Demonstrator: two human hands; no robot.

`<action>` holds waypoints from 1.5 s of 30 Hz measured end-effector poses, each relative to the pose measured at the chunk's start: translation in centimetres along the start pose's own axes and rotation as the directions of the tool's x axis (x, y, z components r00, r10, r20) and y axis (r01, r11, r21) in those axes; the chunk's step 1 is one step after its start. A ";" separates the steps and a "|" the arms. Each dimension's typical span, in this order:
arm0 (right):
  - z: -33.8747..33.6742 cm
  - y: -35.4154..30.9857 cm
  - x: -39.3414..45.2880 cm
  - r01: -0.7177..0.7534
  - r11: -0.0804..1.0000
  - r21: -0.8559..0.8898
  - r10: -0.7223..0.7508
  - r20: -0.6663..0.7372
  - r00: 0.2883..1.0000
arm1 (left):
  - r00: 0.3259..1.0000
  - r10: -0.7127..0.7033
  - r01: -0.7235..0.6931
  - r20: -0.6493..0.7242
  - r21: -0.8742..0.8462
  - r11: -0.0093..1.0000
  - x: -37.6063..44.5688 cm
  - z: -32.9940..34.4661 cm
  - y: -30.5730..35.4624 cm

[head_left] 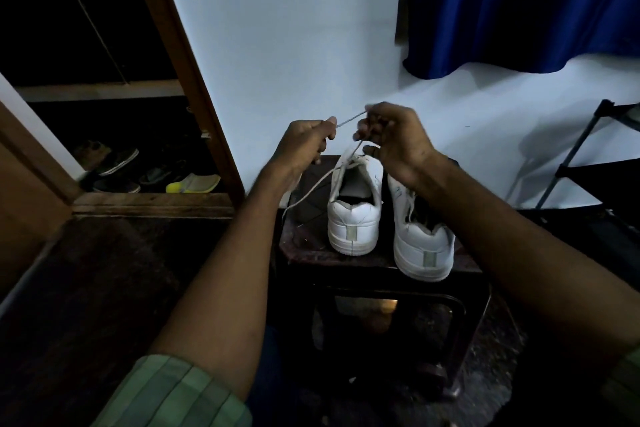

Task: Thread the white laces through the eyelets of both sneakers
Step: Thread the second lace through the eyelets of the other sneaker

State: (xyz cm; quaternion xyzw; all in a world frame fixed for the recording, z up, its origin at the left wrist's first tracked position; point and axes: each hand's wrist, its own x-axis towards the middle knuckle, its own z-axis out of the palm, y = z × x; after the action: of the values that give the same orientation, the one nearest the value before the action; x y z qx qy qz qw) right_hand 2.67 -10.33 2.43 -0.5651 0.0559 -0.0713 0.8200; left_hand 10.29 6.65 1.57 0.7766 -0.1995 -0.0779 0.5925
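A small dark stool [304, 239] is standing on a dark floor, close to a pale wall [277, 28]. A blue curtain [519, 3] is hanging on the right. On the left, a brown wooden door frame [187, 73] is opening onto a dark space where a few other shoes [152, 173] are lying on the ground; they are too dim to count well. A thin black rack [588, 156] is standing at the far right.

Two white sneakers are sitting side by side on the stool, heels facing the person. The left sneaker [355, 215] is sitting further back. The right sneaker [422, 246] is sitting nearer, with its heel at the stool's front edge.

One white lace [318, 184] is showing clearly. It is coming up out of the top of the left sneaker, and a loose part is hanging down over the left side of the stool.

Two hands are up above the left sneaker. The left hand [304, 142] is curling its fingers and pinching the lace near its end. The right hand [394, 139] is curling too, pinching the same lace just beside it. A short piece of lace is stretching tight between the two hands. A green sleeve [173, 392] is showing on the left arm.
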 end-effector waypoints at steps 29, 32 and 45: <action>-2.0 1.6 1.5 0.401 0.097 -0.911 -0.445 0.320 0.836 | 0.964 0.263 -0.251 0.022 0.390 0.886 -0.3 1.9 -0.3; -1.8 1.7 1.4 0.339 0.150 -0.929 -0.494 0.227 0.839 | 0.961 0.271 -0.267 0.048 0.399 0.877 -0.2 1.7 -0.5; -3.6 0.7 1.5 -0.085 0.533 -0.842 -0.430 -0.356 0.830 | 0.999 -0.037 0.032 0.022 0.177 0.984 -0.1 1.8 0.0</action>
State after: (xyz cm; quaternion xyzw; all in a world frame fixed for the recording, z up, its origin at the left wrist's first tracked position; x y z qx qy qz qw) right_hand 3.56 -13.64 0.53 -0.8436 0.2453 -0.2721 0.3927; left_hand 9.60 5.06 1.05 0.8283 -0.1996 -0.0799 0.5173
